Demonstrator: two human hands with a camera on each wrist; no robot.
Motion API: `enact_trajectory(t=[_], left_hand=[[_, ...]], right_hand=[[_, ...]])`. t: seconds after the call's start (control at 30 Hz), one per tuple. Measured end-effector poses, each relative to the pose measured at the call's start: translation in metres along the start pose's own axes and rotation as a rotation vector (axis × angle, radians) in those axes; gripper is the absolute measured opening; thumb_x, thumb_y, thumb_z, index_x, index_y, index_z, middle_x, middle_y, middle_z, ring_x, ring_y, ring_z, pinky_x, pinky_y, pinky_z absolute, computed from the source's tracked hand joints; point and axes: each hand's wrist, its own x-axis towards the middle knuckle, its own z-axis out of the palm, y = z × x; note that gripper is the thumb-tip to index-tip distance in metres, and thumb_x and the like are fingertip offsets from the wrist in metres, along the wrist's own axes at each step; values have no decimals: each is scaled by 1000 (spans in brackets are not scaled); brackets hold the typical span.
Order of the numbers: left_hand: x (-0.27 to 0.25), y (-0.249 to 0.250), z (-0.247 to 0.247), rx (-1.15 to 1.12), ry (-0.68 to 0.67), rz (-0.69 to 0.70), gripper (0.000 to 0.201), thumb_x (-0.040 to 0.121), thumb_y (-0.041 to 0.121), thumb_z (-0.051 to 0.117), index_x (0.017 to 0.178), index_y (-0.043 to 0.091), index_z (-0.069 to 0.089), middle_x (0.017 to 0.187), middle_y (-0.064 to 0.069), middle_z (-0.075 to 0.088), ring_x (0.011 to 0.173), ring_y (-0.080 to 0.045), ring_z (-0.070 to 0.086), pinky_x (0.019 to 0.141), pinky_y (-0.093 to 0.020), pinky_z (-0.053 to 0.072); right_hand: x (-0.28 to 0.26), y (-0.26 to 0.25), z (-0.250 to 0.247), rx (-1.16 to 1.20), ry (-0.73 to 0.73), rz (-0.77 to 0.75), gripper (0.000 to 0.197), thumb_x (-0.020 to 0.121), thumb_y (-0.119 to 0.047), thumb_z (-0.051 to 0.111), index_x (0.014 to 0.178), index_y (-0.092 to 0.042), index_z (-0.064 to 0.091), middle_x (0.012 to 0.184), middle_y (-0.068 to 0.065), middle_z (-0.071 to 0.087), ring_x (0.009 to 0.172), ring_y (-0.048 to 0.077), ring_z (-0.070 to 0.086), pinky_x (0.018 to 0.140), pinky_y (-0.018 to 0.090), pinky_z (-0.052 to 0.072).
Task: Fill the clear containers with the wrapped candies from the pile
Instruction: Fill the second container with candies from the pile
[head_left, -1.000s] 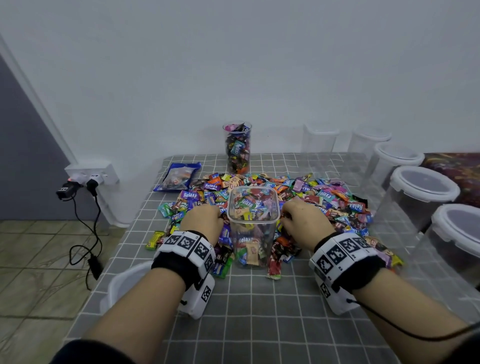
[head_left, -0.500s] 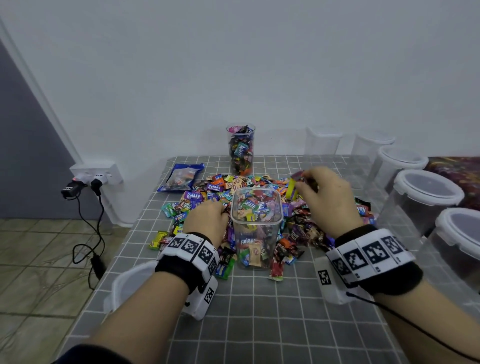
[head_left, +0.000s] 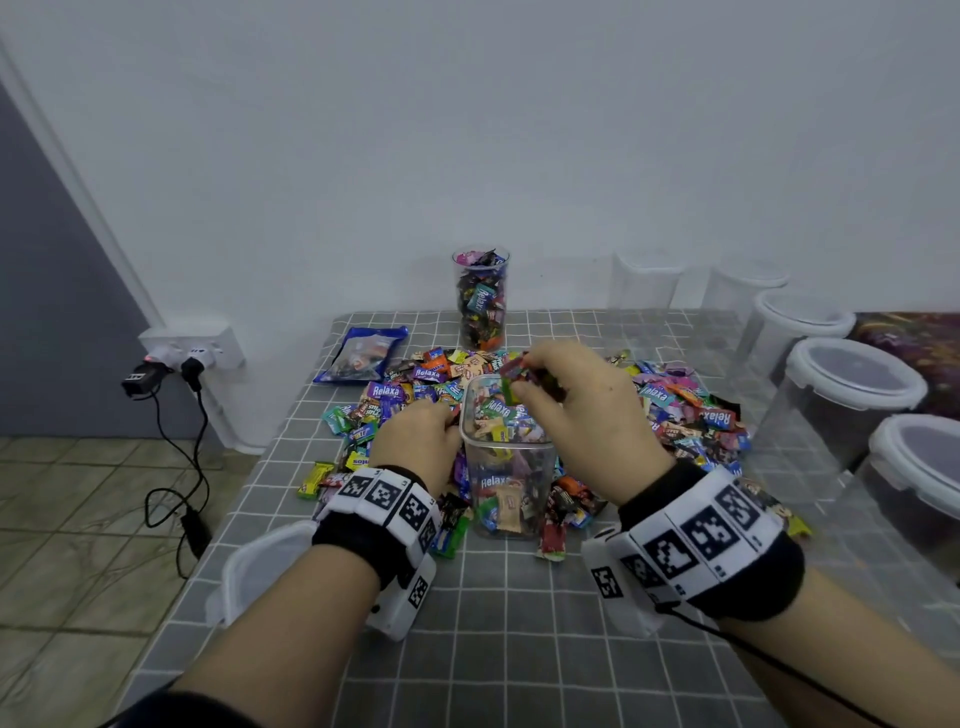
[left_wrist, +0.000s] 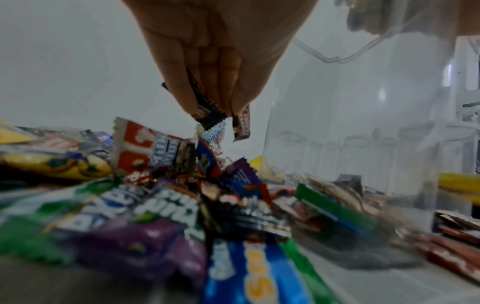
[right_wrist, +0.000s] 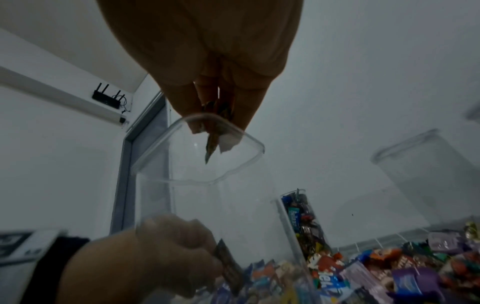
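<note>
The right hand (head_left: 582, 410) is up over the open top of a square clear container (head_left: 506, 499) that stands on the worktop (head_left: 519, 649). Its grip is pinched shut on a small bunch of wrapped candies (head_left: 514, 382), and their ends hang down just above the container's rim, as the right wrist view shows. The container is already partly full of candies. The left hand (head_left: 415, 447) sits low, just to the left of the container, down in the big pile of candies (head_left: 680, 410). Its grip is closed too, with the fingers (left_wrist: 182, 90) pinching a few dark wrapped sweets (left_wrist: 210, 115) just above the pile. The pile spreads around the container on three sides, behind it and to both sides. Farther back, near the wall, stands a tall round jar (head_left: 480, 299) packed with candies. A blue bag (head_left: 363, 353) lies to the left of the pile. On the right stand several clear tubs with white lids (head_left: 857, 371). A white lid (head_left: 260, 566) lies near the left edge of the worktop, by the left wrist.
</note>
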Motion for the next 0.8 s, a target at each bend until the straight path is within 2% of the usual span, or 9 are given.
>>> enact_trajectory(t=[0.23, 0.33, 0.4, 0.47, 0.53, 0.63, 0.7, 0.77, 0.8], left_hand=[[1, -2, 1, -30, 13, -7, 28, 96, 31, 46, 86, 9, 60, 93, -6, 58, 82, -23, 53, 66, -31, 36], [0, -4, 0, -59, 27, -15, 28, 96, 30, 46, 87, 8, 61, 93, -6, 59, 79, -23, 52, 66, -30, 36], [-1, -5, 0, -79, 43, -27, 27, 96, 29, 48, 86, 8, 61, 89, -6, 59, 74, -19, 47, 64, -29, 35], [-3, -7, -2, -107, 49, -48, 25, 95, 28, 50, 87, 8, 63, 84, -4, 57, 74, -19, 48, 63, -28, 34], [-4, -10, -3, -144, 63, -64, 23, 93, 27, 53, 85, 8, 63, 82, -5, 59, 77, -22, 55, 63, -29, 37], [-7, -14, -8, -211, 103, -82, 21, 91, 24, 54, 84, 6, 64, 83, -8, 64, 81, -27, 59, 68, -32, 44], [-10, -17, -11, -312, 132, -97, 20, 90, 23, 56, 83, 7, 65, 81, -7, 65, 80, -27, 61, 72, -34, 48], [-14, -17, -14, -390, 170, -107, 18, 90, 23, 59, 78, 11, 63, 77, -2, 61, 76, -23, 59, 71, -31, 46], [-15, -16, -17, -410, 184, -107, 17, 89, 24, 59, 76, 13, 61, 74, 0, 58, 74, -22, 56, 68, -29, 42]], right_hand=[[-1, 1, 5, 7, -41, -36, 28, 82, -26, 61, 100, -7, 69, 105, 5, 68, 94, 18, 64, 82, 29, 50], [-4, 2, 5, 66, -15, -2, 30, 85, -32, 60, 103, -9, 68, 104, 1, 67, 93, 9, 60, 79, 23, 51], [-9, 3, 6, 115, 49, 27, 37, 87, -41, 55, 106, -11, 65, 104, -3, 63, 95, 3, 53, 84, 15, 44], [-16, 5, 6, 172, 42, 107, 50, 82, -48, 59, 119, -16, 57, 114, -9, 54, 107, 0, 45, 91, 7, 32], [-23, 4, 4, 339, -104, 274, 70, 74, -47, 70, 133, -23, 41, 124, -17, 43, 114, -8, 40, 94, 6, 27], [-32, 8, 9, 639, -244, 415, 87, 71, -22, 82, 139, -26, 28, 126, -20, 45, 108, -17, 47, 93, 6, 40], [-35, 14, 16, 626, -275, 445, 98, 69, -26, 81, 146, -24, 21, 130, -17, 45, 110, -17, 46, 96, 13, 42], [-35, 16, 17, 590, -259, 439, 84, 69, -28, 81, 137, -27, 32, 121, -19, 49, 104, -21, 47, 92, 16, 44], [-34, 16, 16, 597, -253, 433, 72, 70, -23, 81, 127, -32, 37, 114, -22, 50, 99, -23, 48, 86, 11, 44]])
